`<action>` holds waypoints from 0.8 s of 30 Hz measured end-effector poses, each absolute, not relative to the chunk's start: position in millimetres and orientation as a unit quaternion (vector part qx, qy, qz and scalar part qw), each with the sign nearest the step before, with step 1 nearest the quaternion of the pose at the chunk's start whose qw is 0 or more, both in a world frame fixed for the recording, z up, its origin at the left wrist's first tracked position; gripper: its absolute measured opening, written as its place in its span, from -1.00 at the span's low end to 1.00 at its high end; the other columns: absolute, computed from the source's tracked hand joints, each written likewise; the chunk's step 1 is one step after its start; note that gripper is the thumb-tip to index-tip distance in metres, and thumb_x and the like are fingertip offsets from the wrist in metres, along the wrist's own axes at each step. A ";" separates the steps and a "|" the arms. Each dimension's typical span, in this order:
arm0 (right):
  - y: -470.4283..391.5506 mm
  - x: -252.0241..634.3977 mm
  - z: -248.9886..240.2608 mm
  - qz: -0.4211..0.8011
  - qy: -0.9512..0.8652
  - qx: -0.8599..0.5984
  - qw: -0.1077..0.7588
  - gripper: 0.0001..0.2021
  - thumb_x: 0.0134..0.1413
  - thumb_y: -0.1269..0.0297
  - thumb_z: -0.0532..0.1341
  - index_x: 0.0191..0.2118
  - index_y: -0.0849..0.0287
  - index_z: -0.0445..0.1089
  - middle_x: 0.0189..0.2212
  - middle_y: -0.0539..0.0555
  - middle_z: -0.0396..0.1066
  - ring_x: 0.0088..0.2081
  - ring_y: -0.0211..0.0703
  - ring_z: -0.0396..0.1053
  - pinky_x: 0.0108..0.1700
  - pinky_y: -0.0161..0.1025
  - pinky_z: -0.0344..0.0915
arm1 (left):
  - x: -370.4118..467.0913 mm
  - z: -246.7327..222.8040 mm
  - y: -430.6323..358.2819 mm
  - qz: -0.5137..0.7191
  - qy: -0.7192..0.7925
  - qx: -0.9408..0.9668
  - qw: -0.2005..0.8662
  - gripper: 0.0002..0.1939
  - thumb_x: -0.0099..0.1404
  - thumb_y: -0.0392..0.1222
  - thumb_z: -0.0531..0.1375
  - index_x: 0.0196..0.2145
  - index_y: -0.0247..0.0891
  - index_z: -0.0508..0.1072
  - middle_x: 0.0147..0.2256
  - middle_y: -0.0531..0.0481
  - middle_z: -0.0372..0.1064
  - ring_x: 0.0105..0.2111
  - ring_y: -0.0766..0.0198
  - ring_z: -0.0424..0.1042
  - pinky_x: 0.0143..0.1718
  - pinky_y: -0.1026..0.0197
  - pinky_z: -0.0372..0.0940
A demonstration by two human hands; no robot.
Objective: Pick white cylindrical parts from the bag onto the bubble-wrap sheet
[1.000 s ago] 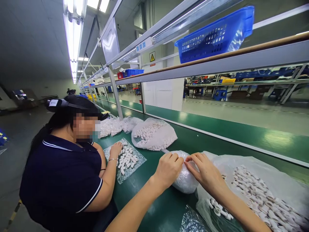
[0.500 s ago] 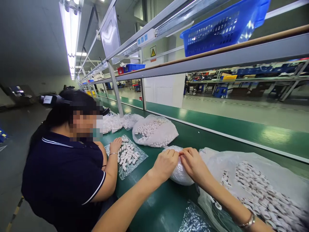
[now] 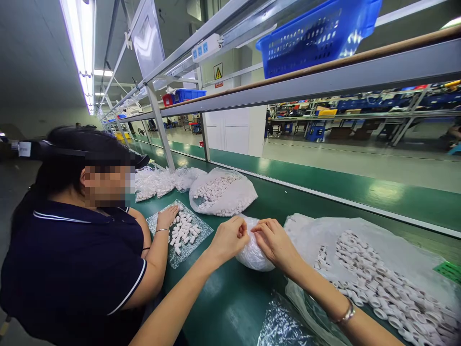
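your left hand (image 3: 232,235) curls, right hand (image 3: 275,242) bends loosely, can't tell if gripping; bundle (image 3: 254,254) beneath could roll if bumped.

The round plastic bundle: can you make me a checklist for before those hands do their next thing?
1. Both hands at the round plastic bundle: ok; left hand and right hand are by its upper part.
2. Firm grip: cannot tell.
3. Its top closed: cannot tell; the hands partly hide it.
4. Co-worker's hand out of the way: ok; it's by the white pieces on the flat clear sheet.
5. Right forearm off the big bag: cannot tell; it crosses in front.
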State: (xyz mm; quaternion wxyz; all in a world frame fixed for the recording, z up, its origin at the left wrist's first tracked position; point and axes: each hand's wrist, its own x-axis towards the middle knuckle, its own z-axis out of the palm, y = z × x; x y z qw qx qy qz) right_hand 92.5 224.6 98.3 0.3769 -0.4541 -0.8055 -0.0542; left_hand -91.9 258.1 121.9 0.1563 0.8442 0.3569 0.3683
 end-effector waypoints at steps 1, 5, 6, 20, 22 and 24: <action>223.9 92.8 98.5 -0.050 -0.808 -0.452 0.374 -0.87 0.29 0.38 0.05 -0.16 0.17 0.34 -0.19 0.19 0.34 -0.13 0.04 0.27 -0.08 -0.01 0.27 | -92.8 119.5 257.2 0.380 0.359 0.834 0.176 -0.89 0.17 -0.40 0.12 -0.40 -0.22 0.31 -0.43 0.11 0.31 -0.46 0.36 0.30 -0.39 0.33 0.21; 219.8 93.7 104.8 -0.038 -0.821 -0.440 0.361 -0.88 0.29 0.39 0.07 -0.15 0.15 0.34 -0.20 0.16 0.34 -0.16 0.02 0.28 -0.12 -0.03 0.27 | -97.6 114.1 253.0 0.406 0.366 0.799 0.250 -0.93 0.18 -0.37 0.10 -0.39 -0.24 0.32 -0.45 0.11 0.30 -0.49 0.39 0.28 -0.44 0.37 0.23; 218.7 93.5 108.8 -0.036 -0.824 -0.436 0.360 -0.89 0.29 0.39 0.07 -0.16 0.14 0.34 -0.20 0.15 0.34 -0.16 0.01 0.28 -0.13 -0.05 0.27 | -98.9 114.5 252.1 0.408 0.363 0.791 0.278 -0.93 0.18 -0.36 0.10 -0.40 -0.25 0.33 -0.46 0.11 0.30 -0.48 0.40 0.27 -0.45 0.38 0.22; 203.6 75.3 132.1 -0.226 -0.834 -0.453 0.218 -0.93 0.13 0.48 0.12 -0.33 0.17 0.25 -0.43 0.05 0.28 -0.40 -0.09 0.25 -0.42 -0.20 0.14 | -93.6 125.0 249.7 0.364 0.359 0.733 0.449 -0.97 0.11 -0.31 0.12 -0.45 -0.27 0.37 -0.48 0.10 0.32 -0.50 0.39 0.25 -0.51 0.36 0.13; 203.2 74.9 132.9 -0.252 -0.826 -0.463 0.200 -0.91 0.08 0.49 0.13 -0.36 0.16 0.23 -0.45 0.05 0.27 -0.42 -0.09 0.24 -0.44 -0.20 0.11 | -91.7 124.3 248.7 0.368 0.356 0.727 0.458 -0.96 0.11 -0.31 0.12 -0.45 -0.27 0.36 -0.48 0.10 0.31 -0.48 0.39 0.24 -0.50 0.37 0.13; 202.2 74.3 134.8 -0.263 -0.823 -0.466 0.190 -0.91 0.05 0.48 0.13 -0.37 0.15 0.22 -0.46 0.04 0.26 -0.42 -0.08 0.24 -0.45 -0.20 0.09 | -89.3 123.3 247.4 0.368 0.352 0.720 0.471 -0.96 0.12 -0.31 0.10 -0.45 -0.27 0.35 -0.49 0.11 0.28 -0.50 0.40 0.22 -0.50 0.36 0.12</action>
